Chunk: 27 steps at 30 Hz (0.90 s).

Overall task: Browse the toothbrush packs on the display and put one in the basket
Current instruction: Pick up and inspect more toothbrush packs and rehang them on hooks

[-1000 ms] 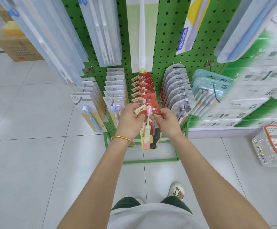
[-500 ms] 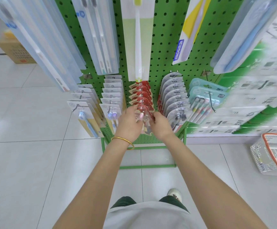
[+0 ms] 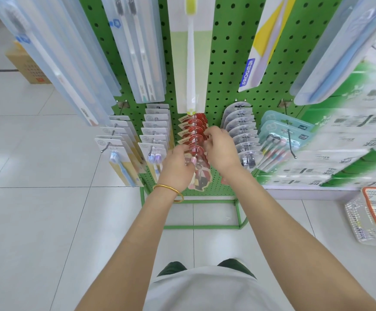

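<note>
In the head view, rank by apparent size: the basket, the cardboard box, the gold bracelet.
1. Basket, though cut off by the frame edge.
2. Cardboard box, farther away and partly hidden, so its rank is unsure.
3. Bracelet.

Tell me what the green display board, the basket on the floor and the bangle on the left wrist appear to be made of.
Green display board: looks like painted metal pegboard, given its regular round holes and even matte green coat.
Basket: likely plastic, a white moulded lattice with an orange rim.
Bangle: appears to be polished gold-coloured metal, thin, yellow and glinting; whether it is real gold cannot be told.
</note>
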Motion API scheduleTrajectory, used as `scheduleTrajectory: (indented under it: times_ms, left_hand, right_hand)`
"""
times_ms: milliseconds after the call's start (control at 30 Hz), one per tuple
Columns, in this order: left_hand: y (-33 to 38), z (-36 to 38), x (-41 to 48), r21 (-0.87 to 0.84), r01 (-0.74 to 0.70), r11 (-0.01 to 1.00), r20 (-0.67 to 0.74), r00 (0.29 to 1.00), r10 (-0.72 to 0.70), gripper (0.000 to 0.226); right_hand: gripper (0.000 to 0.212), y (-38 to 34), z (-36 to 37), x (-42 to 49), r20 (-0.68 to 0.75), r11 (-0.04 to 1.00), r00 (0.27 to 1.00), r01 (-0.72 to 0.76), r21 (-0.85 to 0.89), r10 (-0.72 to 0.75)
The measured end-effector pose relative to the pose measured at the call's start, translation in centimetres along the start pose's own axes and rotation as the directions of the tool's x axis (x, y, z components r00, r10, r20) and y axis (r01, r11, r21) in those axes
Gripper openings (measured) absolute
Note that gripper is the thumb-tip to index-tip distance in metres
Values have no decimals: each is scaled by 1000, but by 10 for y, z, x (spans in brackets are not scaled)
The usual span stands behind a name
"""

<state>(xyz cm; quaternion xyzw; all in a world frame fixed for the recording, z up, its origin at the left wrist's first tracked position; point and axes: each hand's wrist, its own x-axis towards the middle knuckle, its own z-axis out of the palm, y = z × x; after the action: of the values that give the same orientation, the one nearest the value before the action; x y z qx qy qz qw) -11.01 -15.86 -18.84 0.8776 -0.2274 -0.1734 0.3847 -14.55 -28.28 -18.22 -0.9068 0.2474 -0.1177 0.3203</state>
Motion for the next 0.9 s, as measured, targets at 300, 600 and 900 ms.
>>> scheduleTrajectory:
  times_ms: [300, 600, 900]
  left_hand:
    - [-2, 2, 4, -18, -26, 1000, -15, 1000, 26, 44]
    - [3, 0, -3, -47, 7, 999, -23, 1000, -8, 43]
    - [6, 1, -8, -72, -14, 997, -50, 999, 10, 41]
  right_hand:
    - [14, 2, 3, 19, 32, 999, 999, 34, -30, -33]
    - [6, 0, 3, 9, 0, 997, 998, 68, -32, -68]
    - [6, -1, 6, -3, -76, 999, 996, 43, 9, -42]
